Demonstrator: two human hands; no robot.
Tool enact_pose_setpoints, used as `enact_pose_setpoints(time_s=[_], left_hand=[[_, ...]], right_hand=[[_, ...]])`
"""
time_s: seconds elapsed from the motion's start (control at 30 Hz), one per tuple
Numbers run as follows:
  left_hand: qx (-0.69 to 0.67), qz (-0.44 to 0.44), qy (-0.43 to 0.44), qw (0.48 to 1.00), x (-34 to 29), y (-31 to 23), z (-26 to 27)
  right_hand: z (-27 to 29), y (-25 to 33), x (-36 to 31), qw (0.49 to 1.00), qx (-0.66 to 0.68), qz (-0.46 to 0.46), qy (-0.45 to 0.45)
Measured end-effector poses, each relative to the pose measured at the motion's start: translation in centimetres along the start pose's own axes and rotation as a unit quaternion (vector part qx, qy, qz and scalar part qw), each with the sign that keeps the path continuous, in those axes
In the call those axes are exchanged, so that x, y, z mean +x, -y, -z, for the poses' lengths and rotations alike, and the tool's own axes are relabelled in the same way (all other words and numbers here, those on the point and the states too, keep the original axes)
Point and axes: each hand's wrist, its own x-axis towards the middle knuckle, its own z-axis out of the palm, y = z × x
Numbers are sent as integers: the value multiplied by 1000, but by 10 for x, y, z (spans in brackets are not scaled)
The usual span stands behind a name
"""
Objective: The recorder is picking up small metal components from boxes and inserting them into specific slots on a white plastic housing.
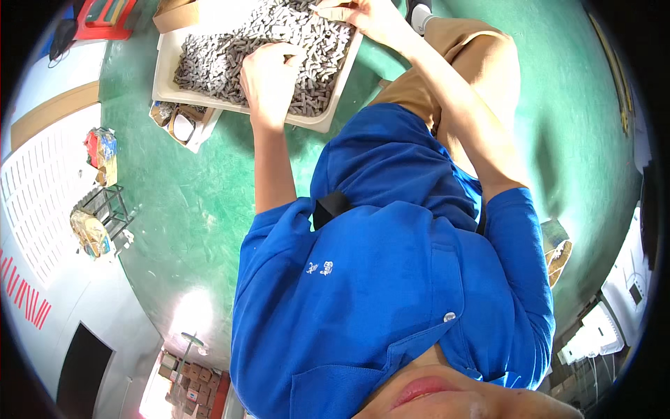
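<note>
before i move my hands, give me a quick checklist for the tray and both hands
1. Tray stocked: ok, small grey pieces cover much of it.
2. Left hand at the pieces: ok, its fingers are curled down at the pile.
3. Left grip holding a piece: cannot tell, the hand hides its fingertips.
4. Right grip holding a piece: cannot tell, the fingertips of the right hand are too small and bright to read.
5. Hands clear of each other: ok, a gap shows between them.
6. Tray's far end readable: not ok, glare washes out part.

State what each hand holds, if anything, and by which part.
Cannot be told: the left hand curls over grey pieces, grip hidden; the right hand is unclear at its tips.
</note>
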Motion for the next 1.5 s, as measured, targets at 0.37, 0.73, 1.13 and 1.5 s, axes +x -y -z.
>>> enact_pose_setpoints(time_s=[0.37, 0.73, 1.13, 1.5], left_hand=[[-465, 55, -102, 878, 24, -32, -8], [-835, 86, 42, 541, 8, 21, 17], [-700, 185, 14, 689, -3, 17, 23], [-461, 199, -24, 865, -10, 14, 34]], right_hand=[[5, 34, -8, 990, 137, 12, 26], [18, 30, -17, 901, -384, 196, 39], [19, 32, -7, 926, -339, 91, 136], [-7, 32, -18, 853, -499, 80, 132]])
